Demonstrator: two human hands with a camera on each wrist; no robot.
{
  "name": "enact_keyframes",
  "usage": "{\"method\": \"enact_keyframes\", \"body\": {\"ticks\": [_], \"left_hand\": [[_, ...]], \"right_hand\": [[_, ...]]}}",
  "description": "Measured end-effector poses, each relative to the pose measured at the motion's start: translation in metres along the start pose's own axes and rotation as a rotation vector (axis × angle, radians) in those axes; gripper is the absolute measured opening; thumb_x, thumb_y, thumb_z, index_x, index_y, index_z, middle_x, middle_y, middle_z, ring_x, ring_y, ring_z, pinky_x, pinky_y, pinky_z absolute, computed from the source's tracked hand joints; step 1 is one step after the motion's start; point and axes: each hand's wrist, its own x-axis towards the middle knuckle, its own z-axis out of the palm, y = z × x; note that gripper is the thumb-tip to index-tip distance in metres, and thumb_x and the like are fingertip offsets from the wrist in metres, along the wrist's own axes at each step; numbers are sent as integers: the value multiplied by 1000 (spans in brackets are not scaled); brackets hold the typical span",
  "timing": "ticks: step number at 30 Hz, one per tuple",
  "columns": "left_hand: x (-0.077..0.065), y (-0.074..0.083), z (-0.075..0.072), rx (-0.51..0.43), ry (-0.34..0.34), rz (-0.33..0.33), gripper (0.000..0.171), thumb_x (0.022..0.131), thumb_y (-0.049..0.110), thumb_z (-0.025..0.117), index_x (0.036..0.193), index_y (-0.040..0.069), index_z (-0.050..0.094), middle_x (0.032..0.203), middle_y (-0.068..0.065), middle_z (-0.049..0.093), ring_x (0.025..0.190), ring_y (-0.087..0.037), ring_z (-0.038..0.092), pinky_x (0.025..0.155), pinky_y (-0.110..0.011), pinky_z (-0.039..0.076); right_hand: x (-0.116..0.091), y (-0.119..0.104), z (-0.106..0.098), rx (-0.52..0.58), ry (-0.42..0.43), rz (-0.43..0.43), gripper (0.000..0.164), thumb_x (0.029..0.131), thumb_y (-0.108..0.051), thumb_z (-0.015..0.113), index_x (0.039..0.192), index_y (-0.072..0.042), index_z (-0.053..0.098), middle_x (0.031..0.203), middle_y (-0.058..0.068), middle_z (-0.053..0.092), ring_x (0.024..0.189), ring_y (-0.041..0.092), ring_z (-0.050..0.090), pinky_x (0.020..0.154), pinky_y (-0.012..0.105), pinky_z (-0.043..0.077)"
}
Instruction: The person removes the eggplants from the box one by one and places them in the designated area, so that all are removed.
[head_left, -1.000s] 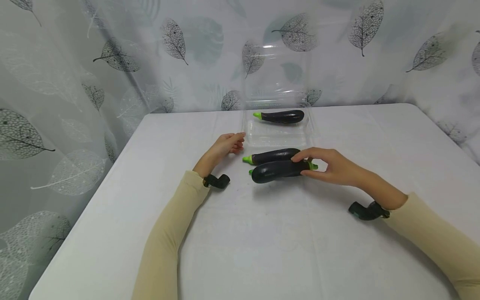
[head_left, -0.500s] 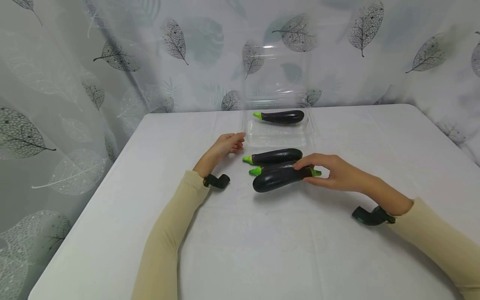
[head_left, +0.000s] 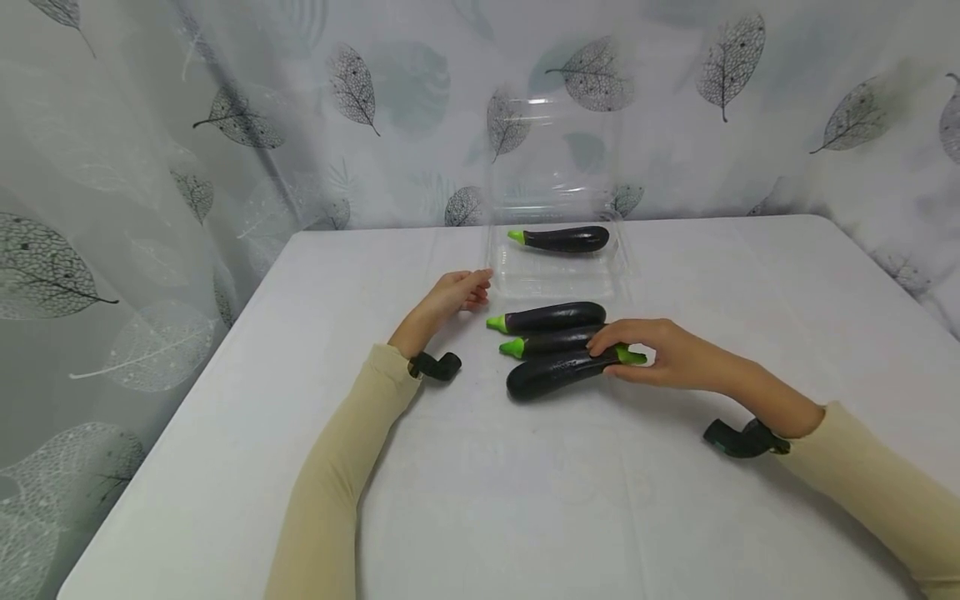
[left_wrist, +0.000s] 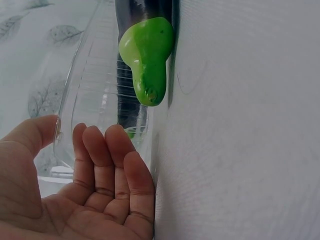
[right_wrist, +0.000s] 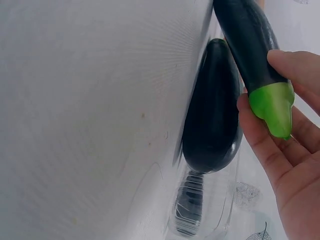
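Observation:
Thumb and fingertips of my right hand pinch a dark eggplant near its green stem end; its rounded end points left, low over the table. Right behind it lies a second eggplant, partly overlapped by the fingers, and behind that a third, both with green stems to the left. My left hand rests by the left side of a clear plastic container, fingers loosely bent, the thumb right at its rim. Inside the container, toward the back, another eggplant lies.
The container's clear lid stands raised at the back, against a leaf-patterned curtain. A white cloth covers the table. Each wrist wears a small black camera, the left one near the eggplants' stems.
My right hand has brought the held eggplant from over the middle one toward me and lower, uncovering the middle one. The left hand has stayed in place.

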Motion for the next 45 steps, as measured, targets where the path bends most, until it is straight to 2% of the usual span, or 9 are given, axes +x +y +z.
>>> {"method": "enact_keyframes", "body": {"ticks": [6, 11, 18, 26, 33, 39, 45], "left_hand": [[0, 0, -1, 7, 0, -12, 45, 98, 39, 57, 115, -2, 59, 92, -3, 58, 83, -12, 57, 74, -22, 48], [1, -2, 0, 1, 2, -5, 43, 98, 39, 58, 113, -2, 60, 90, -2, 58, 82, -12, 57, 72, -21, 48], [1, -2, 1, -18, 14, 1, 40, 98, 37, 58, 110, -2, 60, 87, -2, 57, 78, -11, 58, 69, -20, 48], [1, -2, 2, -18, 14, 4, 41, 98, 36, 59, 110, -2, 60, 86, -1, 57, 77, -11, 58, 69, -20, 48], [1, -3, 1, -16, 15, 3, 42, 98, 37, 59, 111, -3, 60, 86, -1, 57, 77, -11, 58, 70, -20, 48], [1, -2, 1, -14, 17, -13, 42, 98, 38, 58, 112, -2, 60, 87, -1, 58, 78, -11, 58, 70, -21, 48], [0, -1, 2, -20, 14, 1, 40, 98, 37, 59, 109, -2, 59, 86, -1, 57, 77, -11, 58, 70, -20, 48]], "right_hand": [[-2, 1, 1, -20, -30, 39, 41, 73, 9, 79, 109, -8, 66, 107, 5, 68, 97, 9, 61, 84, 12, 47], [-5, 1, 1, -32, -73, 101, 36, 77, 3, 78, 109, -9, 66, 105, 1, 68, 86, 7, 61, 72, 20, 52], [-6, 2, 1, -26, -111, 167, 31, 81, -2, 77, 109, -9, 65, 105, -1, 67, 86, 7, 62, 72, 25, 55], [-5, 1, 3, 7, -151, 140, 26, 84, -1, 75, 106, -8, 65, 103, 2, 67, 87, 13, 64, 75, 28, 56], [-4, -1, 2, 10, -154, 149, 21, 86, -2, 73, 105, -9, 66, 102, 1, 67, 88, 10, 64, 76, 29, 56], [-5, -1, 2, 18, -157, 168, 18, 88, -2, 70, 104, -9, 67, 100, 1, 69, 86, 8, 64, 70, 27, 56], [-4, -3, 1, 9, -157, 168, 18, 88, -3, 71, 104, -11, 68, 100, -1, 69, 88, 8, 63, 72, 28, 56]]}}
